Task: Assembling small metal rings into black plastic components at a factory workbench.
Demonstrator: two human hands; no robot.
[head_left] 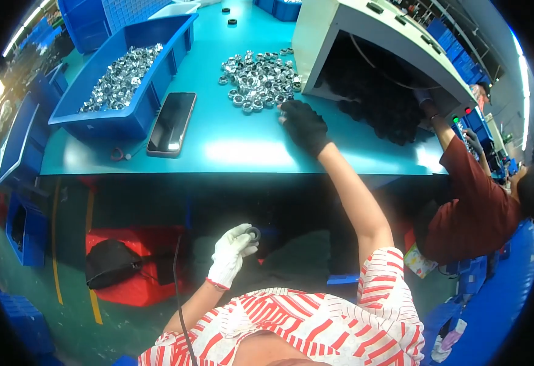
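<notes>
My left hand (229,252), in a white glove, is closed and pinches a small black ring (253,234) between thumb and fingers, below the table's front edge. Out over the table, my right hand (304,126) in a black glove reaches to the near right edge of a pile of shiny silver metal rings (256,76). Its fingers are curled together beside the nearest rings; what they grip, if anything, is too small to make out.
Left of the pile stand a blue bin (105,125) of silver rings and a phone (172,124) on the teal table (242,152). At right, another person's arm (442,131) reaches into a cream box (317,43) with black parts (383,113). Two black rings (232,22) lie farther back.
</notes>
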